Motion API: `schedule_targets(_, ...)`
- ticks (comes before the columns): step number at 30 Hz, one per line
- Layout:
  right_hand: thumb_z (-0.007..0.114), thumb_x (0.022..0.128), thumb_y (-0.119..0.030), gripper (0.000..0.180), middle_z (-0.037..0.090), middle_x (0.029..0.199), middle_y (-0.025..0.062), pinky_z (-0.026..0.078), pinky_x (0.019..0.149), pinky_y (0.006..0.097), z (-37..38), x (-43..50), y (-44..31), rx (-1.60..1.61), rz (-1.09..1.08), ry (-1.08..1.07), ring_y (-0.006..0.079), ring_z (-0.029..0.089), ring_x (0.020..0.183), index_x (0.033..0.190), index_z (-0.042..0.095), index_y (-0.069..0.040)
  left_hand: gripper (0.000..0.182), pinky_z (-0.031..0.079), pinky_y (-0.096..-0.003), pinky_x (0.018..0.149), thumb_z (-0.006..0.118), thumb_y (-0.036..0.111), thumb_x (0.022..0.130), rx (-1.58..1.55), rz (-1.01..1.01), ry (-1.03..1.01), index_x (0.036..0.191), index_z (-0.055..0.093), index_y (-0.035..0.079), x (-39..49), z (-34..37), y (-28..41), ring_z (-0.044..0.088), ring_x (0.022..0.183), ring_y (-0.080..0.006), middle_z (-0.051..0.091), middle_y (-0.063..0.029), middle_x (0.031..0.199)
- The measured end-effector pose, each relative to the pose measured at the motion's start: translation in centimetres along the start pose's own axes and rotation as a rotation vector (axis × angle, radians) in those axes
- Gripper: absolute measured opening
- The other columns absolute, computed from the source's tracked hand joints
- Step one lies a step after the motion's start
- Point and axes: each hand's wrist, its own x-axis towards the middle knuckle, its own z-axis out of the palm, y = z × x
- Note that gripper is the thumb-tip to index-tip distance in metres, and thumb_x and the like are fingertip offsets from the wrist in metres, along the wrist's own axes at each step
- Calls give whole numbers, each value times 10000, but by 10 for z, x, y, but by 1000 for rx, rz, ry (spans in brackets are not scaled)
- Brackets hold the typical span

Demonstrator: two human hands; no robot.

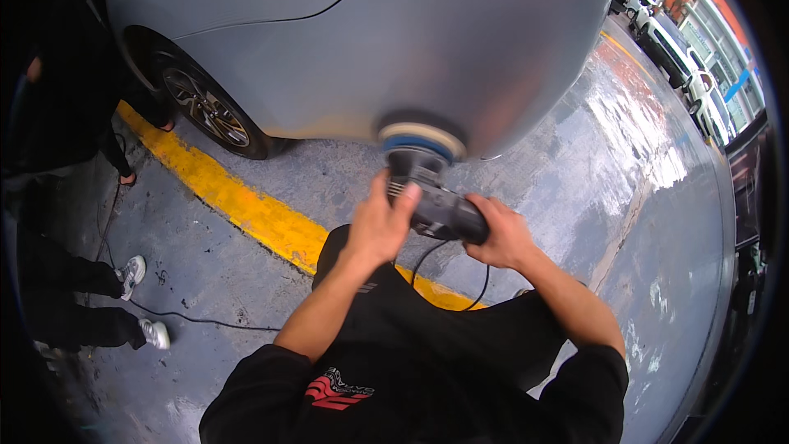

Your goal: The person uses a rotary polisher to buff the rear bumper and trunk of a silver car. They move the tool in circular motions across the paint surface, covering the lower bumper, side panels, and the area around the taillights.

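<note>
A black car polisher (434, 194) is held between both my hands. My left hand (385, 216) wraps the body near its head, with the thumb on top. At the other end, my right hand (502, 228) grips the rear of the housing. The round polishing pad (422, 132), cream and blue at its edge, lies against the lower part of the grey car's bumper (481, 61). Its far face is hidden against the paint. From the polisher a black power cord (487, 280) hangs down past my legs.
The car's wheel (206, 105) stands to the left, beside a yellow painted line (246, 203). At far left are people in dark clothes, one wearing grey-white sneakers (132, 276). A cord (209, 322) trails across the concrete floor (203, 382). White vehicles (672, 52) are parked at upper right.
</note>
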Motion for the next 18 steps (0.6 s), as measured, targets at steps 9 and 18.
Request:
schedule_targets(9,947,638,-167,925,731,1237,224,581,990,441,-39,-62,9,281,35,287,366,750,1127,1450,546,20,1186,600,-515,917,781,605,907,122,617,-107,1676,151,-42,-30,28,70,721,1137,-504,588,-378,1417)
schedule_targets(18,905,676,-229,917,695,1331,209,567,1024,488,24,64,-93,149,-20,91,422,688,1206,1507,533,-120,973,561,-578,950,738,609,915,41,367,395,1606,304,81,20,-65,-34,710,1090,-555,696,-356,1215)
